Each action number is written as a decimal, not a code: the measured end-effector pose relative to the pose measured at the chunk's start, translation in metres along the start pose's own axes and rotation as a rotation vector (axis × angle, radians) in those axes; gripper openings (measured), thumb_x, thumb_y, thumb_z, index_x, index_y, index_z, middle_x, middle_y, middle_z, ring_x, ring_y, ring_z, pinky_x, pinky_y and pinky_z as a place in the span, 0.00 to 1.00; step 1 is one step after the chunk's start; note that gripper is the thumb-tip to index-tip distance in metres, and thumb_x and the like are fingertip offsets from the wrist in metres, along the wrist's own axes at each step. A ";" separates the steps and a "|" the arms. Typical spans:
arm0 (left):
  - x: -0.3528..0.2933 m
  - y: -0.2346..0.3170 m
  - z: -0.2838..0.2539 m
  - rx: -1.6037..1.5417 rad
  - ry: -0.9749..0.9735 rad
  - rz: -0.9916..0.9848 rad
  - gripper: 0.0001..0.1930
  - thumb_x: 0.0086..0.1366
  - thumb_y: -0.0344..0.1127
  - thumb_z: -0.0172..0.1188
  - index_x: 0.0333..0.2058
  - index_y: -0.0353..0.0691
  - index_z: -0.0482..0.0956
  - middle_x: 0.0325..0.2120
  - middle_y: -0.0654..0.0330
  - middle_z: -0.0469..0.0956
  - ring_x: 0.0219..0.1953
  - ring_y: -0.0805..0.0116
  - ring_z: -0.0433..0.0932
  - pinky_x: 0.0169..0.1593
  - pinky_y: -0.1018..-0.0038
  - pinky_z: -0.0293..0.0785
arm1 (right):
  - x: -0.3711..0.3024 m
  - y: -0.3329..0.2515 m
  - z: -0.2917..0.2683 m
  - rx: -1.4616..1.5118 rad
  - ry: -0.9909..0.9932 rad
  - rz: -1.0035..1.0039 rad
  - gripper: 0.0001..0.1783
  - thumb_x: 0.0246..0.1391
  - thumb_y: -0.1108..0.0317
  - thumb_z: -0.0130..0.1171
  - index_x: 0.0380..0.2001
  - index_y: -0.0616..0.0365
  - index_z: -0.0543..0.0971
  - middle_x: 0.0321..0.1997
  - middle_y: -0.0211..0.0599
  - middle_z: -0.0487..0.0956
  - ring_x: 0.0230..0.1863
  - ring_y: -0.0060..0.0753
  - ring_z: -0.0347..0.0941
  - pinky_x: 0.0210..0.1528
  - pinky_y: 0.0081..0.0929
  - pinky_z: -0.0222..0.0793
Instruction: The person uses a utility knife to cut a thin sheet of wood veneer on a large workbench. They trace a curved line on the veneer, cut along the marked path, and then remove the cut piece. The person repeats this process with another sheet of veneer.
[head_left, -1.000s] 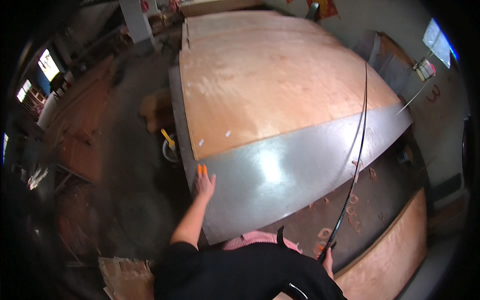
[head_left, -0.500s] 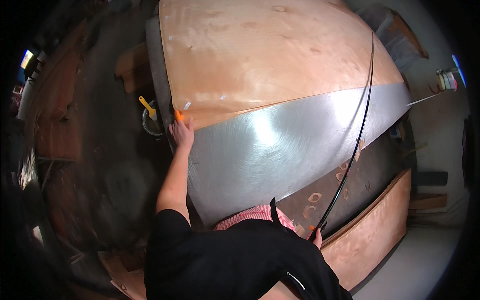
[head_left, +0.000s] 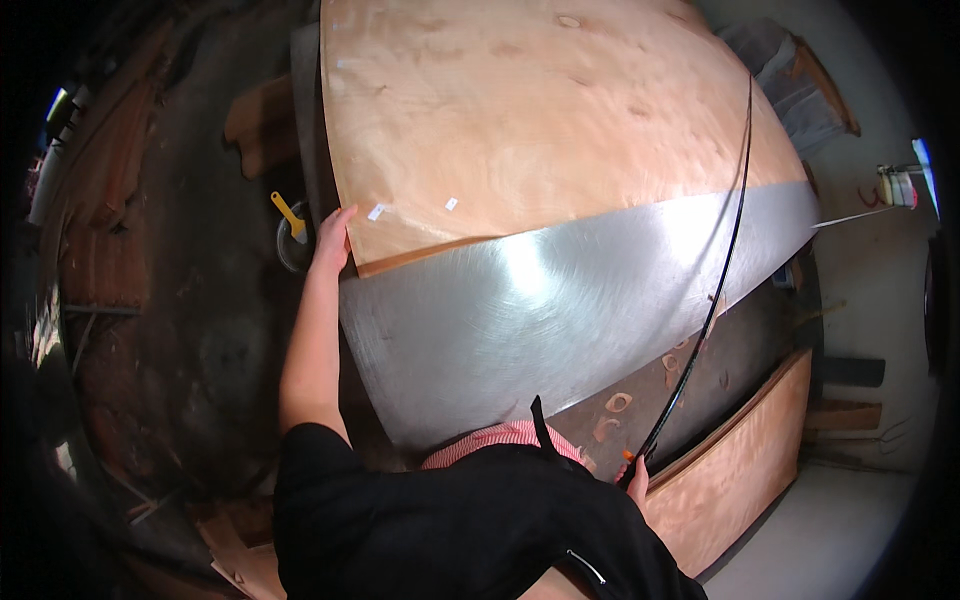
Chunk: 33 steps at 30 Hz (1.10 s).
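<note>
A broad, thin wood veneer sheet (head_left: 500, 120) lies over a shiny metal tabletop (head_left: 520, 320), whose near part shows bare. At the sheet's left edge, just beyond its near corner, my left hand (head_left: 335, 237) is closed on the border; its thumb side is partly hidden. My right hand (head_left: 637, 478), low on the right by my body, is wrapped around the lower end of a long thin black rod (head_left: 722, 270). The rod reaches up across the metal to the sheet's far right. A small orange piece (head_left: 628, 455) shows at the right hand's fingers.
A yellow-handled brush (head_left: 287, 212) rests at a round container (head_left: 290, 250) left of the table. Oval veneer scraps (head_left: 618, 403) lie on the floor at right, near a stack of wood sheets (head_left: 745, 470). A plastic-covered bundle (head_left: 785, 75) stands far right.
My left hand has shifted left onto the sheet's side edge, and the orange piece at its fingers is out of sight. The sheet's near corner now lies slightly nearer and farther left.
</note>
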<state>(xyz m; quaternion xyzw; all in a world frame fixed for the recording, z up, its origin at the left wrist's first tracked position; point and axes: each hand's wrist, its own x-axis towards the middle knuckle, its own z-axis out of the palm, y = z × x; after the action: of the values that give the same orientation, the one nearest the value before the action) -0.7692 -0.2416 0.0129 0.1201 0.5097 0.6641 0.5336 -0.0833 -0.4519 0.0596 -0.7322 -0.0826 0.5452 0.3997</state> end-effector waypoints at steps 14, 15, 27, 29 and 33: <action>-0.204 -0.157 0.036 0.427 -0.208 -0.495 0.12 0.59 0.39 0.50 0.36 0.37 0.71 0.28 0.60 0.75 0.26 0.73 0.75 0.25 0.79 0.74 | 0.022 -0.061 0.019 0.117 -0.032 -0.126 0.21 0.52 0.47 0.42 0.31 0.55 0.71 0.13 0.26 0.63 0.13 0.19 0.58 0.15 0.15 0.55; -0.219 -0.177 0.034 0.480 -0.257 -0.564 0.12 0.59 0.40 0.50 0.35 0.37 0.71 0.28 0.60 0.75 0.26 0.73 0.75 0.25 0.80 0.73 | 0.021 -0.070 0.025 0.158 -0.104 -0.135 0.21 0.53 0.47 0.42 0.31 0.55 0.71 0.13 0.25 0.62 0.14 0.19 0.57 0.15 0.14 0.53; -0.232 -0.145 0.099 1.245 -0.899 -0.536 0.25 0.59 0.54 0.42 0.20 0.38 0.75 0.14 0.60 0.74 0.15 0.72 0.72 0.19 0.79 0.67 | 0.062 -0.100 0.110 0.197 -0.250 -0.228 0.19 0.56 0.56 0.39 0.43 0.59 0.68 0.23 0.29 0.68 0.21 0.19 0.62 0.22 0.14 0.60; -0.223 -0.138 0.131 1.248 -0.947 -0.279 0.24 0.59 0.54 0.42 0.23 0.39 0.76 0.17 0.61 0.75 0.19 0.72 0.73 0.23 0.78 0.67 | 0.060 -0.094 0.141 0.127 -0.336 -0.298 0.19 0.56 0.56 0.40 0.43 0.59 0.68 0.28 0.32 0.72 0.27 0.21 0.68 0.25 0.15 0.63; -0.220 -0.192 0.165 0.570 -0.844 -0.480 0.29 0.57 0.59 0.43 0.51 0.46 0.61 0.40 0.65 0.70 0.35 0.74 0.69 0.33 0.73 0.66 | 0.029 -0.083 0.212 -0.139 -0.482 -0.374 0.20 0.56 0.55 0.38 0.46 0.56 0.65 0.34 0.35 0.75 0.34 0.23 0.71 0.30 0.20 0.65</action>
<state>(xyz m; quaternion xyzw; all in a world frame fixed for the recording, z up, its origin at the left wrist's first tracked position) -0.4521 -0.3506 0.0172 0.3955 0.4244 0.2543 0.7738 -0.2294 -0.2756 0.0764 -0.5796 -0.3453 0.6130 0.4112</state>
